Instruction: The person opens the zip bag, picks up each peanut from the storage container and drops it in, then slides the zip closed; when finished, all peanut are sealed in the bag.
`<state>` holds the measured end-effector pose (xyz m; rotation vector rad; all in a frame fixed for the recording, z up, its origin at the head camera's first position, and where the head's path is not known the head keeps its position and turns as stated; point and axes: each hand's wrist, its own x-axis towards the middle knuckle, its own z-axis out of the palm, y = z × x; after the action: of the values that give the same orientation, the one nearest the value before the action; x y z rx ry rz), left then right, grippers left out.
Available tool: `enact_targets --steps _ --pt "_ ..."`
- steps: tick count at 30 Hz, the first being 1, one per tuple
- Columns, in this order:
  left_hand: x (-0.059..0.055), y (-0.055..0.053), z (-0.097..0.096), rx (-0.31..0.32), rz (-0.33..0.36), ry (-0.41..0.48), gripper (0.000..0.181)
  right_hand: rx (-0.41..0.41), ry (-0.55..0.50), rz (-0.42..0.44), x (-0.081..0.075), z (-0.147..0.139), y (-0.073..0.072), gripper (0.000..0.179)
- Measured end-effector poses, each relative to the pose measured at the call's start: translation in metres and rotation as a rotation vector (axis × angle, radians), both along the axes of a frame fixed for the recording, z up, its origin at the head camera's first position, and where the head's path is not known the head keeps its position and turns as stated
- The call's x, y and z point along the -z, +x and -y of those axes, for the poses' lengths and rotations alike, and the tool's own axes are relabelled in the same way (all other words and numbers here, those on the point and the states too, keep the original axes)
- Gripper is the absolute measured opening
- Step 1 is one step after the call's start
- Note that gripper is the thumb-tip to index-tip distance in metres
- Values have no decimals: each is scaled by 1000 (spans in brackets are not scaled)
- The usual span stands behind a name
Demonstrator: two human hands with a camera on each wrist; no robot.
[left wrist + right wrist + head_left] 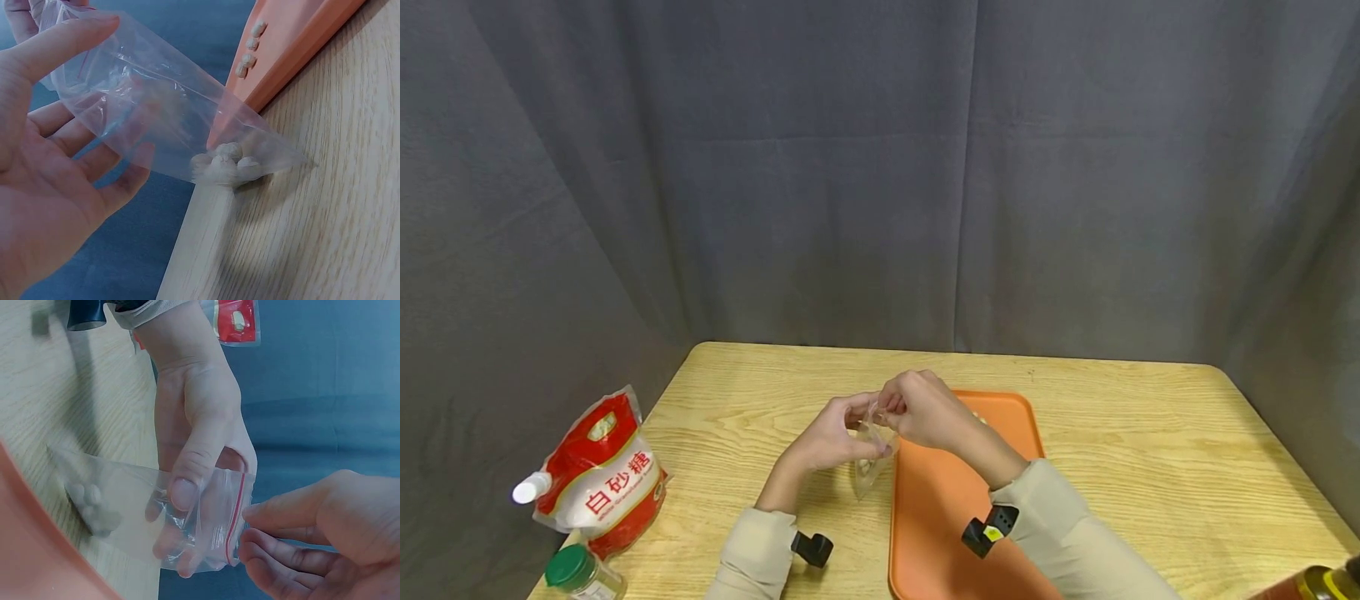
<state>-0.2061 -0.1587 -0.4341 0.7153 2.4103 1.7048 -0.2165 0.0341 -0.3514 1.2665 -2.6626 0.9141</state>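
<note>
A clear zip-lock bag [867,467] with a red line along its mouth is held up between my hands at the tray's left edge. My left hand [831,435] holds it, thumb on the near side and fingers behind the film. At the mouth, the fingertips of my right hand [928,412] pinch the edge by the red line, as the right wrist view shows. Several small pale round pieces [225,161] lie gathered in the bag's lower corner, which hangs close over the wooden table. Other such pieces [251,49] sit in a row on the orange tray [936,508].
A red and white bag of white sugar [606,475] with a white cap stands at the table's left side. In front of it is a green-lidded jar [580,575]. A bottle [1311,583] shows at the lower right corner. Grey curtains [820,183] surround the table [1135,433].
</note>
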Motion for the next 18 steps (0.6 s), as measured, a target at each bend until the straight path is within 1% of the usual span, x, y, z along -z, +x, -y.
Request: enact_targets --steps 7,13,15,18 --pt "0 0 0 7 -6 8 63 16 0 17 0 0 0 6" --pt "1 1 1 2 14 8 69 35 -1 29 -2 -6 -2 5" --pt "2 1 2 -1 4 5 70 54 8 31 -4 -11 -4 6" --pt "1 0 3 -6 -11 5 73 109 37 33 -4 -19 -11 8"
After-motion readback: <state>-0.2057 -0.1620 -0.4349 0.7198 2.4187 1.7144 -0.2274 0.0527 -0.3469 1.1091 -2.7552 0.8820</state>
